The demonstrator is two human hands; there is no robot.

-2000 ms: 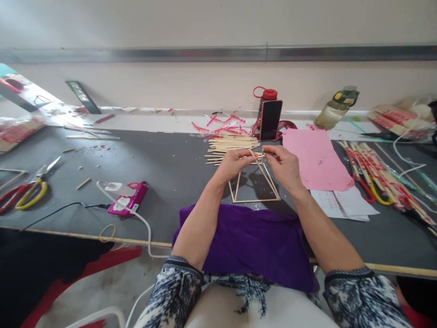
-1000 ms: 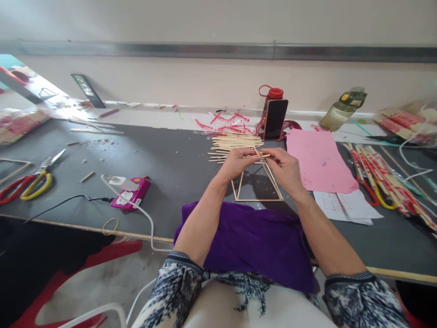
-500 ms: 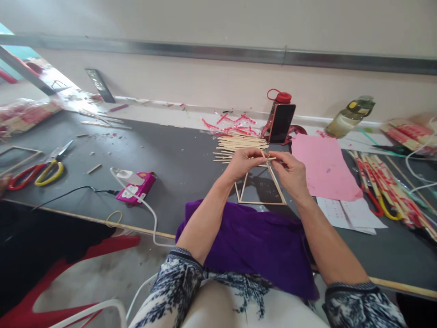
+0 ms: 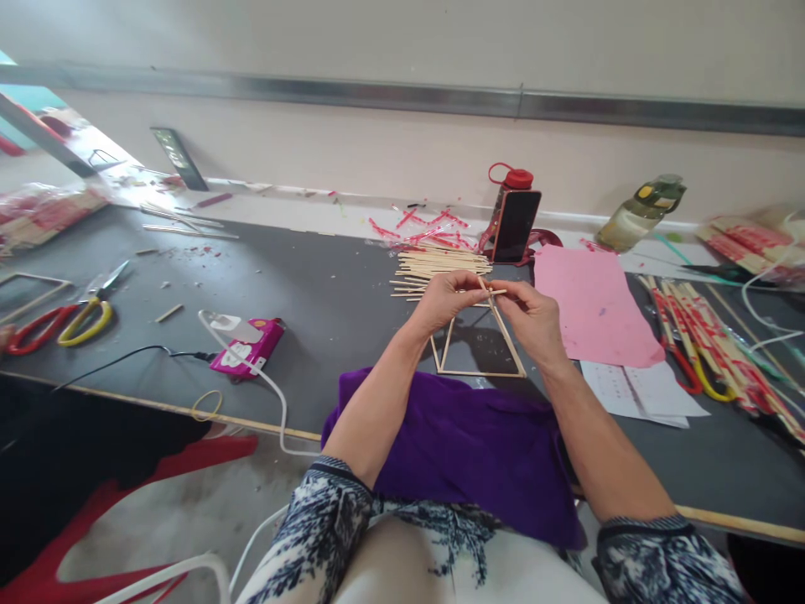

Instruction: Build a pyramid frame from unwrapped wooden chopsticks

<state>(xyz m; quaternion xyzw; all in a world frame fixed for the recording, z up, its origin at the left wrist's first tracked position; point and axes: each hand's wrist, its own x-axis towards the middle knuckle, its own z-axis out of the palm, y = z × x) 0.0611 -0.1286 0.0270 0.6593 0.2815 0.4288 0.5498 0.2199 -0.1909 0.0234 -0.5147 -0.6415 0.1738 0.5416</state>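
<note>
The wooden stick frame (image 4: 481, 373) has its top corner between the fingertips of the left hand (image 4: 448, 300) and the right hand (image 4: 532, 312), both pinched closed on its sticks, while its base lies below the fingers, near the purple cloth (image 4: 453, 453).
</note>
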